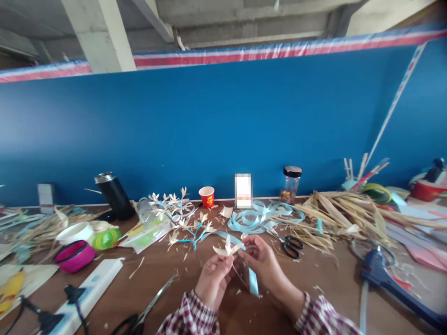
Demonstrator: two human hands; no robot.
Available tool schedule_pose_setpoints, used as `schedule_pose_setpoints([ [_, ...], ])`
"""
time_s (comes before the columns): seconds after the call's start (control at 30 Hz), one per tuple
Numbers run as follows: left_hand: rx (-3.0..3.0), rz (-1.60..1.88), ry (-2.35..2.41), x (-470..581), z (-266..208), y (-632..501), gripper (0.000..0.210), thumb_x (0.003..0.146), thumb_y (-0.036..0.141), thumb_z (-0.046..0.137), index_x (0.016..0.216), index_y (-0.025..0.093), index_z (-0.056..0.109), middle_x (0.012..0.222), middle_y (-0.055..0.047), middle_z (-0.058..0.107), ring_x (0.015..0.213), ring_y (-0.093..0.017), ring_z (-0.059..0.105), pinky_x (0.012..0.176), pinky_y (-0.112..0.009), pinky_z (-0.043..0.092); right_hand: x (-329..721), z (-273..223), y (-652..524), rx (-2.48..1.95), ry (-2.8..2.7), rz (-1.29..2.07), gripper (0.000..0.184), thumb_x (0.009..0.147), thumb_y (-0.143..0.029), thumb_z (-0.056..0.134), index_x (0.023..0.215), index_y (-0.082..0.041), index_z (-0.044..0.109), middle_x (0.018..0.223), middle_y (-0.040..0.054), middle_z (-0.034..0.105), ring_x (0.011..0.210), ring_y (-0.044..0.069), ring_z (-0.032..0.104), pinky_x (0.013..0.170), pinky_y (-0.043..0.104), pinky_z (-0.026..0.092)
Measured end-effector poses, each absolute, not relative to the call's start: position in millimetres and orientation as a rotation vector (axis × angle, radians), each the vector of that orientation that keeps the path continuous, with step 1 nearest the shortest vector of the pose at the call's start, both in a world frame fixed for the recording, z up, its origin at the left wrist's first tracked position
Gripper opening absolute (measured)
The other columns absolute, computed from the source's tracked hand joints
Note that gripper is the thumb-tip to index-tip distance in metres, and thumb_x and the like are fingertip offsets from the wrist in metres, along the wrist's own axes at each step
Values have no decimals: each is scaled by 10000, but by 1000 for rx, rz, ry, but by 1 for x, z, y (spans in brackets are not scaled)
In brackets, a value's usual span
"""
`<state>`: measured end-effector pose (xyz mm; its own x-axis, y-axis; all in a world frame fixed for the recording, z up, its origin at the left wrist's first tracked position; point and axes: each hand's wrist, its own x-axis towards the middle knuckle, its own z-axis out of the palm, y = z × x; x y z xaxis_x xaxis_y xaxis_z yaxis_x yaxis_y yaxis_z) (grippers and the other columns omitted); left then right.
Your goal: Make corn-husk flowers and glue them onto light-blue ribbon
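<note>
Between the fingertips of my left hand (213,275) is a cream flower (227,248) with thin pointed petals, like dried corn husk. A fine stem or wire trails below it. My right hand (261,261), just right of the flower, pinches a light blue ribbon (253,281), whose end hangs below my fingers. Another stretch of ribbon runs off behind my hands to the left. Beyond them lies a branch of similar cream flowers (195,231) on blue-wrapped stems, with a second flower cluster (167,204) farther back.
Black-handled scissors (148,304) lie front left near a white power strip (94,291). Another pair of scissors (292,245) is right of my hands. A blue glue gun (380,272), dried husks (331,214), coiled ribbon (249,218), a red paper cup (206,197) and a jar (290,186) surround the workspace.
</note>
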<state>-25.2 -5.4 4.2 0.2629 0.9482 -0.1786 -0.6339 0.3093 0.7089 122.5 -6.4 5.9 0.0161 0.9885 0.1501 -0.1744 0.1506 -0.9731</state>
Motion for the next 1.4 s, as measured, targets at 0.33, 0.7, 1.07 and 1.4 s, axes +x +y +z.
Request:
schedule_pose_setpoints([
  [0.33,627,1158,749,-17,5,-4,158,542,223,814,605,139,696,701,-53,724,646,-130,639,661,-229,500,116,6,-16,-1054,-1306,1082,147,750,-240,611,834,-188,502,705,-13,595,643,137,575,577,231,456],
  [0.7,598,1173,811,-21,4,-4,172,529,217,817,610,120,700,573,-30,677,526,-95,597,537,-180,484,116,27,-23,-1099,-1416,1053,118,718,-144,575,797,-178,495,708,-12,585,646,128,534,593,226,420],
  [1.07,427,1156,811,-26,11,-1,190,498,127,818,633,85,691,572,-23,649,505,-83,595,513,-150,502,118,16,-20,-1013,-1403,1136,96,752,-125,555,788,-177,483,670,-41,503,632,103,459,586,214,369],
  [1.4,601,1066,873,-21,8,-7,204,499,230,825,594,114,686,582,-24,651,509,-76,548,504,-159,442,126,19,-15,-868,-1127,1303,439,665,-331,725,1007,-192,487,768,-15,559,692,115,517,627,237,409],
])
